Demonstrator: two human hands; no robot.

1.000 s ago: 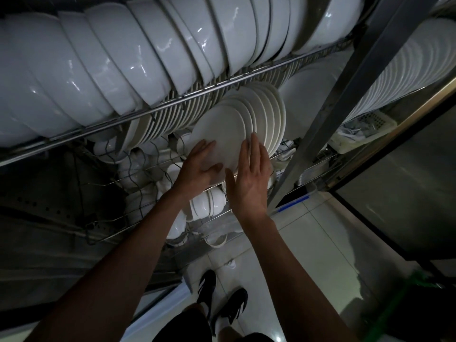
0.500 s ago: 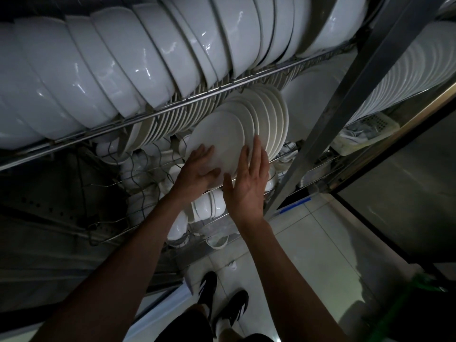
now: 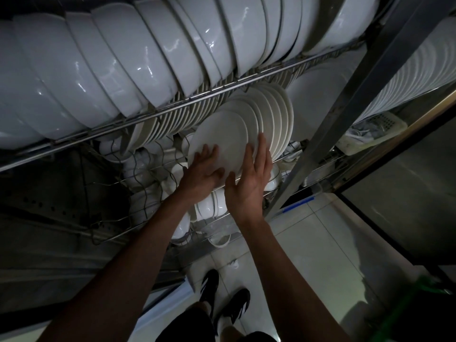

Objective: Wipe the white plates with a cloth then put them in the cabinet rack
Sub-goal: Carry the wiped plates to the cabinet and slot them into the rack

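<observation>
Plate [image 3: 222, 137] lower edge hidden behind hands.

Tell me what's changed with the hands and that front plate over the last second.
Very little. The left hand and right hand stay flat against the front plate, easing it slightly deeper against the row of plates in the rack. Nothing was gripped or let go. The bowls above stayed put.
</observation>
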